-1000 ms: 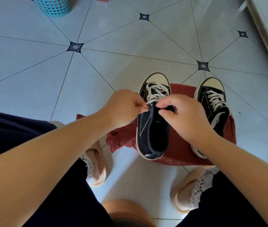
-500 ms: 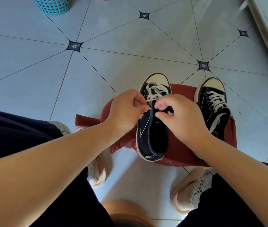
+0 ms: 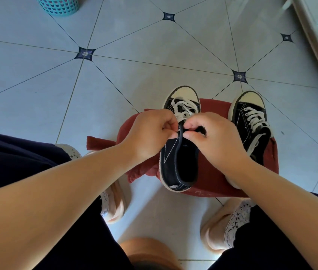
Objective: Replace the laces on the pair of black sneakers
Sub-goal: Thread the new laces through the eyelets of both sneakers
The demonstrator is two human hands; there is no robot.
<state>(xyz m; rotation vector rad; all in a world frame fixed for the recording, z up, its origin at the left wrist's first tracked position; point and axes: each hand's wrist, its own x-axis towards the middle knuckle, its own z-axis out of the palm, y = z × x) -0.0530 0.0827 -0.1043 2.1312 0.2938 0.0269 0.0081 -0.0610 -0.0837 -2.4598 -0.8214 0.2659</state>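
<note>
The sneakers stood side by side on a red stool (image 3: pixel 216 180), with the toes pointing to the far side. The left sneaker (image 3: pixel 170 162) was in the middle of the view and the right sneaker (image 3: pixel 241 121) was just beside it, at the right edge of the stool. The stool was on a tiled floor (image 3: pixel 154 61), between the person's knees.

Both hands were at the left sneaker, where the lacing ends and the opening begins. The left hand (image 3: pixel 150 133) was clenched, and its fingertips pinched a small white piece, which I judged to be the end of the left lace (image 3: pixel 183 110). The right hand (image 3: pixel 218 139) also had curled fingers, at the right edge of the opening. Whether it held the lace or only the canvas, I could not tell.

About the progress: the left lace crossed the far eyelets, and the near eyelets were hidden by the fingers. The right lace (image 3: pixel 255 118) crossed all the rows that I could see, and one loose end hung toward the near side, not tied. No spare laces were in view, so I could not tell whether these white laces were the old ones or the new ones. If new, I judged the job was near its end: finishing the left sneaker and tying both. If old, nearly everything was left.
</note>
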